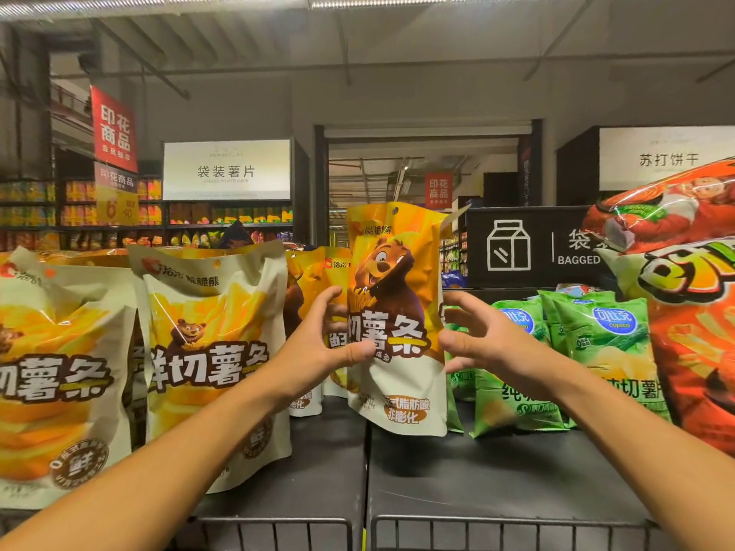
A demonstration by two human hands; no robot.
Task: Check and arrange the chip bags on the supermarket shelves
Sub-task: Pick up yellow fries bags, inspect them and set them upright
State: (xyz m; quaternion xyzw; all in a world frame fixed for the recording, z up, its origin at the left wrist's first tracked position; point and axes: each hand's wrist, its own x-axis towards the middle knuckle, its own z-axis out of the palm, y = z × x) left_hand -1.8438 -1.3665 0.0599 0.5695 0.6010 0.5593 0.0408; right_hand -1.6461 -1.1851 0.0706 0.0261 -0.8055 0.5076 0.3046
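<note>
An orange and white chip bag with a brown bear (397,312) stands upright on the dark shelf (477,471), in the middle of the view. My left hand (322,344) grips its left edge, thumb across the front. My right hand (477,336) is at its right edge with fingers curled and spread; the thumb touches the bag's side. More bags of the same kind (314,280) stand behind it.
Two large white and yellow bags (214,351) stand to the left. Green chip bags (596,351) lie to the right, with a big red-orange bag (692,312) at the far right. A low wire rail (477,526) runs along the shelf's front edge.
</note>
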